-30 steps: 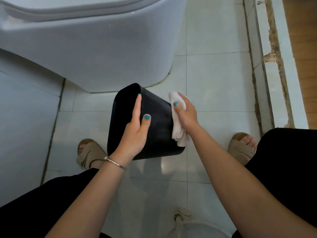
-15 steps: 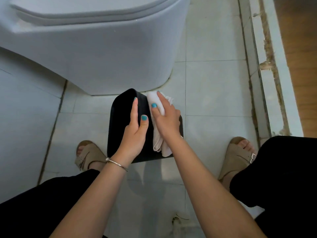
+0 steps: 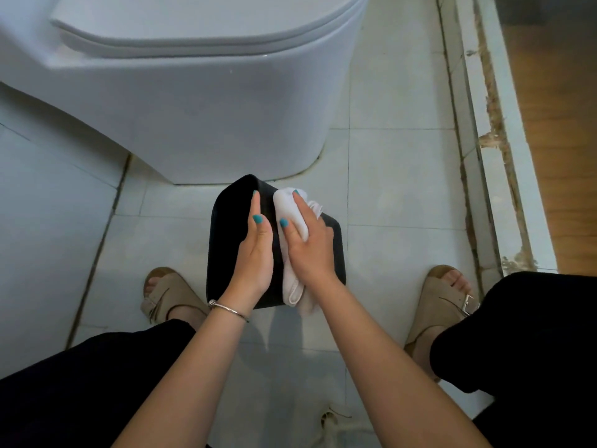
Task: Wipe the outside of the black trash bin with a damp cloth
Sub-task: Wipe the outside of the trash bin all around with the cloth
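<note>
Watching the head view from my end. The black trash bin point(image 3: 231, 227) lies tipped on the tiled floor point(image 3: 403, 195), just in front of the white toilet point(image 3: 200, 101), between the two sandalled feet.

Left hand point(image 3: 255, 257) rests on the bin's upward-facing side, fingers straight and laid flat along the black surface, thumb spread toward the right hand. It curls round nothing; it steadies the bin by pressing. A thin silver bangle point(image 3: 227, 309) sits on that wrist.

Right hand point(image 3: 308, 250) lies on the white cloth point(image 3: 290, 218), just right of the left thumb. Its fingers are extended over the cloth, pressing it against the bin's side; the thumb sits on the cloth's near-left edge. The cloth bunches ahead of the fingertips, near the bin's far edge, and a folded tail hangs below the heel of the palm, past the bin's near edge.

The two hands are just beside each other, thumbs near but apart.

Black trouser legs frame the lower view. A raised threshold point(image 3: 484, 156) runs along the right.
</note>
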Available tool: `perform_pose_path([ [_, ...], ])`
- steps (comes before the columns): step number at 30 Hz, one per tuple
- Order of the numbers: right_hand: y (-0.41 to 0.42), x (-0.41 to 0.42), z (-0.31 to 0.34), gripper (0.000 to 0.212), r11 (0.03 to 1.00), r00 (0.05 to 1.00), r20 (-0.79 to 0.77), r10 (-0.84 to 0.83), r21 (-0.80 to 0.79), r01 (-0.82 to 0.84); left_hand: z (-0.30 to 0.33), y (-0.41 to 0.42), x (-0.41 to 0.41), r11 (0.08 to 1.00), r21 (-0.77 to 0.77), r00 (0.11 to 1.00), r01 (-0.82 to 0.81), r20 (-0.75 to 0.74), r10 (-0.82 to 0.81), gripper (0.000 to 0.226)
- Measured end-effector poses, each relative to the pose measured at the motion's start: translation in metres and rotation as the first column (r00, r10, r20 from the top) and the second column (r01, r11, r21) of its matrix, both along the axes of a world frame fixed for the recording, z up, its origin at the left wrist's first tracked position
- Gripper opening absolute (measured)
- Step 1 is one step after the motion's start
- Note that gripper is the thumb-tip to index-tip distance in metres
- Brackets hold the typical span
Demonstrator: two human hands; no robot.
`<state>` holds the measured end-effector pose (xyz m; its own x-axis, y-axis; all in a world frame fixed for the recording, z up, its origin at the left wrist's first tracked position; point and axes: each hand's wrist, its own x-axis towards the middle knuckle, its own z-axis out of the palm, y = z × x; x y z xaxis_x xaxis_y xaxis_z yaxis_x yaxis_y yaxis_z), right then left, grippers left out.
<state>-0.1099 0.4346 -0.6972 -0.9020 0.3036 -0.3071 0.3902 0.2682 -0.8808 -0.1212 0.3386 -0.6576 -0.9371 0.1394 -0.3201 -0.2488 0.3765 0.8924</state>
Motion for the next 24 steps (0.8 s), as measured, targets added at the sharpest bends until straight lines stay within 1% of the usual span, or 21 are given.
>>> perform_pose_path([
  [2,0.004,0.005,-0.014,0.051,0.998,0.999,0.046,0.016,0.056,-0.018,-0.001,-0.009,-0.001,1.000,0.005,1.000,-0.029,-0.007,0.029,0.067],
  [4,0.011,0.005,-0.028,0.051,0.997,0.997,0.080,-0.016,0.083,0.009,-0.003,-0.015,-0.002,1.000,0.009,1.000,-0.022,-0.003,0.022,0.070],
  [7,0.025,0.004,-0.042,0.049,0.992,0.983,0.150,-0.102,0.085,0.090,-0.006,-0.018,-0.002,1.000,0.007,1.000,0.000,-0.013,0.000,0.069],
  [11,0.044,-0.002,-0.054,0.042,0.968,0.931,0.266,-0.251,0.081,0.238,-0.006,-0.012,-0.001,1.000,0.000,0.999,0.032,-0.003,-0.032,0.065],
  [12,0.047,-0.005,-0.056,0.041,0.962,0.918,0.290,-0.271,0.068,0.263,-0.005,-0.010,0.000,0.999,-0.007,0.999,0.035,-0.002,-0.035,0.065],
  [14,0.049,-0.010,-0.057,0.042,0.966,0.909,0.329,-0.256,0.057,0.252,-0.004,-0.007,0.001,1.000,-0.015,1.000,0.021,-0.005,-0.021,0.066],
  [17,0.043,-0.009,-0.055,0.045,0.971,0.916,0.321,-0.241,0.073,0.229,-0.007,-0.008,0.000,1.000,-0.019,1.000,-0.011,-0.008,0.011,0.066],
  [21,0.021,0.005,-0.040,0.045,0.972,0.939,0.253,-0.233,0.051,0.227,-0.006,-0.002,-0.002,1.000,-0.016,1.000,-0.011,-0.008,0.011,0.058],
  [24,0.004,0.015,-0.017,0.044,0.974,0.955,0.202,-0.218,-0.013,0.225,-0.007,0.000,-0.003,0.999,0.030,1.000,-0.024,-0.006,0.024,0.067],
])
